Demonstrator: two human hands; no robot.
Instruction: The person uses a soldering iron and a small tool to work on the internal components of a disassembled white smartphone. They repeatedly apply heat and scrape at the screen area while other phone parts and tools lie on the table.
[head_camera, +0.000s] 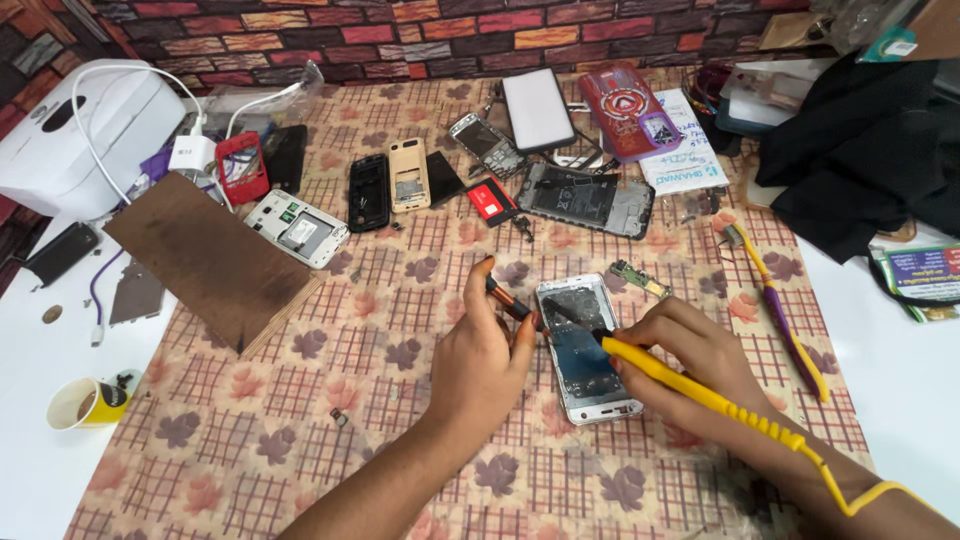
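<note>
Two tools are held over an opened phone mid-table: a yellow soldering iron gripped by the right hand, a small coil-tipped tool pinched by the left hand.

Over on the bench's patterned cloth a brown board lies slanted, a paper cup sits far left, dismantled phone shells cluster up top, and a purple-and-yellow toothbrush lies right.
</note>
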